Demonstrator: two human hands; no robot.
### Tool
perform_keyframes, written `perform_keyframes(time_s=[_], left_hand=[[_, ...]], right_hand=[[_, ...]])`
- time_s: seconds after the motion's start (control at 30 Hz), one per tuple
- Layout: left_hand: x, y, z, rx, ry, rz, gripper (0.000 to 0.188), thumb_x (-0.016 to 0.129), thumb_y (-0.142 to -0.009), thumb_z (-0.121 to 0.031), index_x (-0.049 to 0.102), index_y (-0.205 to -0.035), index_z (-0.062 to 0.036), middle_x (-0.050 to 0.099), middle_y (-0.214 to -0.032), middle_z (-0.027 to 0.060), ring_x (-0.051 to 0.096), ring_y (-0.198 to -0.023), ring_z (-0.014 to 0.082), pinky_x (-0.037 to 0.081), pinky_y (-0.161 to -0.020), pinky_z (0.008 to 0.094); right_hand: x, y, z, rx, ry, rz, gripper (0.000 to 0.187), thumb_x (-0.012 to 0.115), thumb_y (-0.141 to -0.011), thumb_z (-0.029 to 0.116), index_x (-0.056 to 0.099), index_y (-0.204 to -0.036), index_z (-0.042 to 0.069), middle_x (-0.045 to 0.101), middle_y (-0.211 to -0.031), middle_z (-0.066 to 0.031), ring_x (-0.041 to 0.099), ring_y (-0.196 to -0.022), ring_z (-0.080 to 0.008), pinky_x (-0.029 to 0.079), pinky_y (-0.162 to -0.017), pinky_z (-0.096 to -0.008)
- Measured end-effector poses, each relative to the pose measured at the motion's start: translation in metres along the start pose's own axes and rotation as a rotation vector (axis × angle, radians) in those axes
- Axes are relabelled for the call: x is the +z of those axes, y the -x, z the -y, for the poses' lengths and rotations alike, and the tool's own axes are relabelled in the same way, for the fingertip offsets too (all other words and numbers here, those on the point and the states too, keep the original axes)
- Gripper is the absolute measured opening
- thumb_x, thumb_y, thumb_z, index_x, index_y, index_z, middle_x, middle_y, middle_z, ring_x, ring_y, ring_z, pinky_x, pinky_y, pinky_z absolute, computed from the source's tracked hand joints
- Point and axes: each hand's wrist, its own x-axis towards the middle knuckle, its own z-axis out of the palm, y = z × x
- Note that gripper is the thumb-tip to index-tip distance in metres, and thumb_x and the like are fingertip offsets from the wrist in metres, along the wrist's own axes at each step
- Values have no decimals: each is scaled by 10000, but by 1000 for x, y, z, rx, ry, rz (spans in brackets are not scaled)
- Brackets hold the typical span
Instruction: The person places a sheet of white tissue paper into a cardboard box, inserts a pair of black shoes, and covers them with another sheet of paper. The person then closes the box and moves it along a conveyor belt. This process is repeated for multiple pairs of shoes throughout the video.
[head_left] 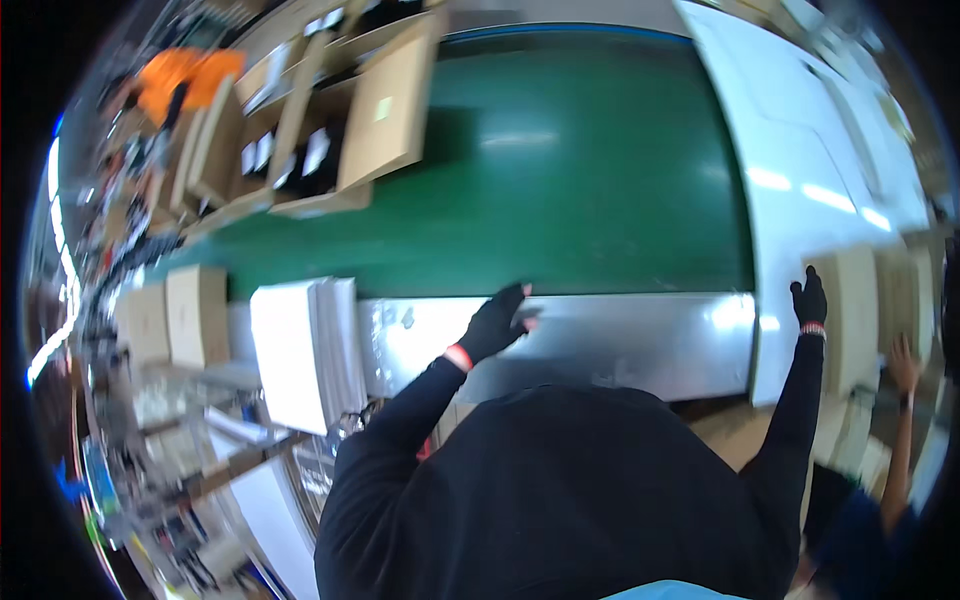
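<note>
Tan cardboard box (pixel 853 315): glossy white worktop's (pixel 775 215) right edge | black-gloved right hand (pixel 811 298): open, beside it | black-gloved left hand (pixel 494 326): fingers loosely extended, over shiny metal ledge (pixel 630 345), green belt's (pixel 590 200) near edge | open brown cartons (pixel 388 115), belt's far left: black contents (pixel 332 172)

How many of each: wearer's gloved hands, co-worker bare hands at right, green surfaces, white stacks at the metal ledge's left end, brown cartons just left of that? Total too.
Left hand and right hand, black-gloved: 2
Co-worker's bare hand: 1
Green surface: 1
White stack: 1
Left carton and right carton, brown: 2
Total: 7
</note>
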Motion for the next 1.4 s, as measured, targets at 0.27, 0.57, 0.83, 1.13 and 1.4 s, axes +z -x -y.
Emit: perform_keyframes(time_s=[0.27, 0.57, 0.83, 1.13, 1.4], left_hand=[[-221, -125, 3, -137, -791, -950, 777, 740, -708, -442, 459, -1313, -45, 547, -1141, 173, 514, -1085, 358, 375, -929, 494], [-150, -220, -77, -38, -93, -416, 380, 621, -798, -422, 639, -871, -50, 664, -770, 176, 657, -771, 363, 506, -699, 470], [-85, -133, -178, 590, 145, -327, 439, 666, -857, -317, 602, -1185, -33, 615, -1036, 140, 563, -998, 330, 430, -879, 428], [-100, 28, -85, -64, 376, -284, 394, 605, -915, -107, 529, -1295, -34, 636, -1101, 83, 614, -929, 136, 489, -814, 285], [-86, 6, -134, 100, 134, -422, 622, 715, -822, -217, 445, -1360, -62, 549, -1200, 157, 594, -1038, 250, 496, -835, 336]], right_hand=[[1, 90, 347, -854, -575, 369, 458, 668, -853, 335, 570, -1223, 83, 613, -1191, -148, 584, -1101, -327, 469, -918, -402], [-36, 160, 392, -959, -613, 332, 480, 698, -819, 223, 542, -1247, 70, 599, -1185, -183, 570, -1105, -345, 460, -926, -413], [-60, 137, 418, -805, -864, -143, 284, 681, -731, 108, 640, -1008, 61, 635, -989, -156, 609, -954, -334, 479, -855, -440], [-4, 77, 367, -806, -212, 188, 167, 636, -749, 140, 666, -879, 40, 635, -831, -190, 616, -834, -370, 489, -760, -463], [-77, 198, 348, -916, -368, 419, 316, 696, -751, 228, 650, -971, 6, 632, -918, -207, 599, -902, -377, 473, -802, -451]])
